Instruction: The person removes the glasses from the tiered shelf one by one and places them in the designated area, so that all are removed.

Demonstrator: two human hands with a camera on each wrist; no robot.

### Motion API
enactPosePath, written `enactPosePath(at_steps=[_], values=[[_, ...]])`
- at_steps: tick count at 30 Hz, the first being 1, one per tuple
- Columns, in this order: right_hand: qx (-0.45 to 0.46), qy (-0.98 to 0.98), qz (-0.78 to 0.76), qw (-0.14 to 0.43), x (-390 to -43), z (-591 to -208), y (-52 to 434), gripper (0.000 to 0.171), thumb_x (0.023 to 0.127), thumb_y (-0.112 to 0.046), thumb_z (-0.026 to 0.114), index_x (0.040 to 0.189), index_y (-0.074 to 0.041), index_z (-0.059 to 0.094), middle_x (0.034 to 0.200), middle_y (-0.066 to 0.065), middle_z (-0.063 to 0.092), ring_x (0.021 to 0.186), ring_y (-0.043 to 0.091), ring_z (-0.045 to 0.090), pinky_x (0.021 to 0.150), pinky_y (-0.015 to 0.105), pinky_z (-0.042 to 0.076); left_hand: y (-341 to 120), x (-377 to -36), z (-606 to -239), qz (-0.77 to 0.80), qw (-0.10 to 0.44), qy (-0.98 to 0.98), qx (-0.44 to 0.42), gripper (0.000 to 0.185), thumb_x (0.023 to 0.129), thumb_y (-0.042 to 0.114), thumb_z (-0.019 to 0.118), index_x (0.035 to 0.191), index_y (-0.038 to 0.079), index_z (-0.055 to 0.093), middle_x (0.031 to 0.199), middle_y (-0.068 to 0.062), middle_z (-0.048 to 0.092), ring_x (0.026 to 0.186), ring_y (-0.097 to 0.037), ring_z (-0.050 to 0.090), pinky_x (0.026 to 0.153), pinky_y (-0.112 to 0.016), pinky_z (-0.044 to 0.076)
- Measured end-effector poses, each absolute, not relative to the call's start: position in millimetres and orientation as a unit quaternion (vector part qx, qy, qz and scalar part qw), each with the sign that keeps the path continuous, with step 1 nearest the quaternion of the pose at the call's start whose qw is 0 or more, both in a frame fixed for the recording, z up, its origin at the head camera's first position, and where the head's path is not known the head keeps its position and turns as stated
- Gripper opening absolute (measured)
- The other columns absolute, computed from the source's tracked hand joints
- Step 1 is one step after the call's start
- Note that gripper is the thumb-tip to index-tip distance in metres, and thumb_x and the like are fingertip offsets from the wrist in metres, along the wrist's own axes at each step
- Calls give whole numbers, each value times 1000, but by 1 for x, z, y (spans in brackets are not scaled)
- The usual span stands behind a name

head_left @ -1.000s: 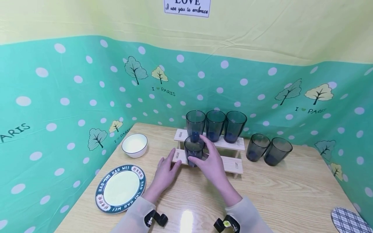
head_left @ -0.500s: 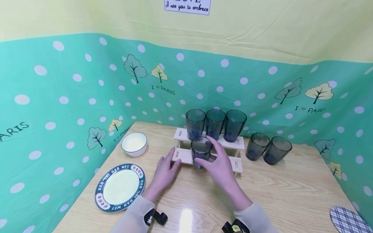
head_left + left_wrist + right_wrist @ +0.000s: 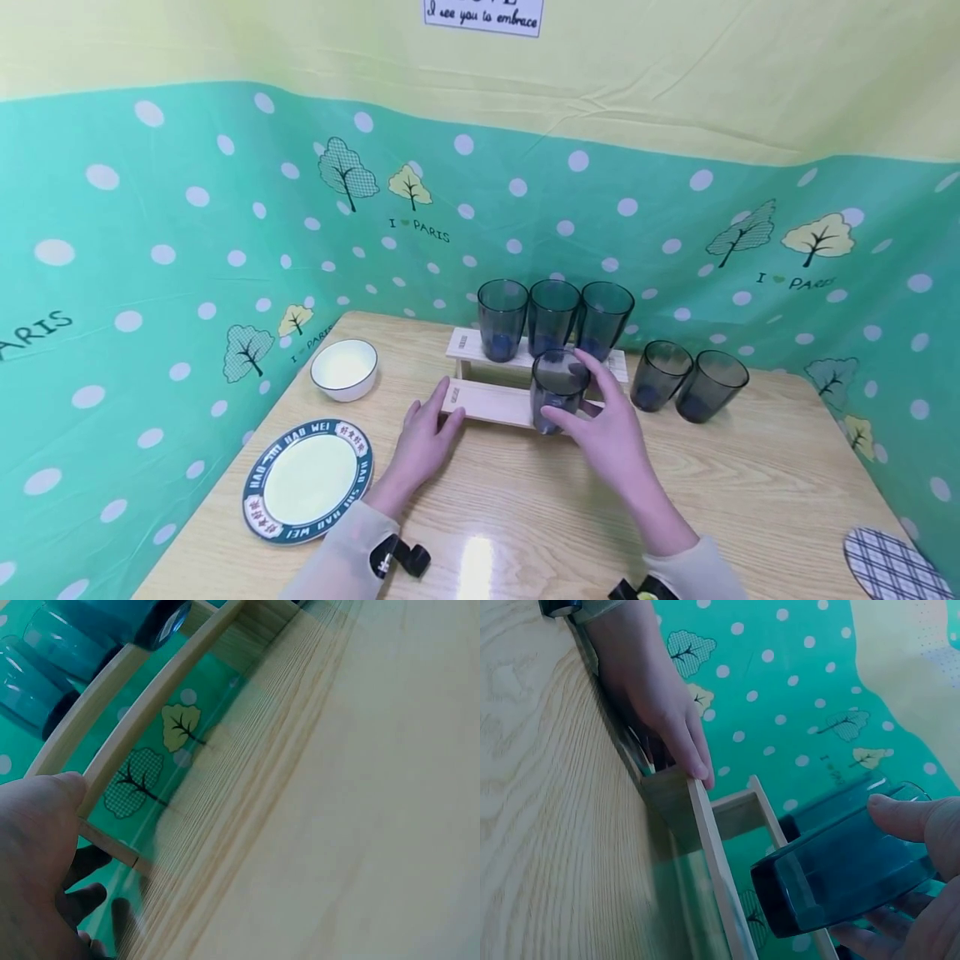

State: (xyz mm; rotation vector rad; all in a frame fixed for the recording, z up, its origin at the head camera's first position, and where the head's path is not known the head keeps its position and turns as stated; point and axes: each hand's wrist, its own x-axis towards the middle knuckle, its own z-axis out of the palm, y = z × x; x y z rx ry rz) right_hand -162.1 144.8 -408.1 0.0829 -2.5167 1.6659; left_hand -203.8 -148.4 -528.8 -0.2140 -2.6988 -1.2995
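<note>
While the right hand (image 3: pixel 613 440) grips one glass (image 3: pixel 555 387) and the left hand (image 3: pixel 424 442) the rack (image 3: pixel 491 403), careless swings could topple far glasses (image 3: pixel 553 312).

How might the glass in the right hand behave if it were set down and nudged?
The glass would probably tip fairly readily, as it stands tall and narrows toward its base. Its smooth, shiny wall may feel slippery. It looks rigid and possibly breakable, being clear and glass-like, though I can't confirm the material.
</note>
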Motion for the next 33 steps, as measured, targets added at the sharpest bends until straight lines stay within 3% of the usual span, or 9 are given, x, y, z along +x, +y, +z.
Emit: enactPosePath(at_steps=[4, 10, 14, 18, 27, 33], values=[[18, -833, 549, 63, -159, -404, 161, 96, 92, -26, 95, 171, -31, 41, 171, 7, 42, 149, 33, 51, 117, 49, 53, -148, -204, -529, -433, 68, -896, -70, 74, 116, 40, 60, 175, 8, 30, 168, -18, 48, 155, -44, 45, 137, -58, 7], [11, -838, 539, 79, -154, -403, 185, 97, 92, -29, 95, 172, -32, 40, 167, 7, 49, 147, 34, 53, 118, 48, 52, -149, -205, -529, -431, 70, -897, -74, 73, 116, 39, 60, 175, 7, 30, 166, -19, 50, 154, -44, 46, 137, -57, 7], [-6, -856, 508, 93, -151, -404, 202, 99, 91, -39, 95, 172, -36, 39, 163, 8, 52, 138, 33, 58, 111, 26, 54, -149, -205, -530, -430, 71, -897, -75, 73, 116, 38, 60, 175, 7, 30, 166, -19, 51, 153, -43, 48, 137, -56, 6], [-12, -858, 503, 104, -147, -402, 219, 102, 90, -40, 95, 173, -35, 36, 164, 10, 50, 141, 34, 56, 100, 8, 49, -150, -206, -531, -428, 71, -898, -75, 73, 116, 39, 60, 175, 7, 29, 166, -19, 51, 153, -42, 48, 137, -56, 6], [-43, -864, 488, 118, -141, -400, 256, 107, 91, -39, 95, 176, -30, 30, 162, 20, 52, 143, 38, 55, 93, 3, 49, -150, -207, -532, -428, 73, -897, -81, 73, 116, 37, 60, 174, 6, 29, 166, -19, 50, 153, -42, 48, 137, -57, 6], [-69, -867, 482, 105, -138, -399, 279, 112, 92, -41, 93, 178, -31, 23, 165, 30, 46, 144, 50, 54, 83, 4, 54, -149, -206, -531, -430, 72, -896, -78, 73, 116, 36, 61, 174, 6, 30, 166, -20, 50, 153, -43, 48, 137, -57, 7]])
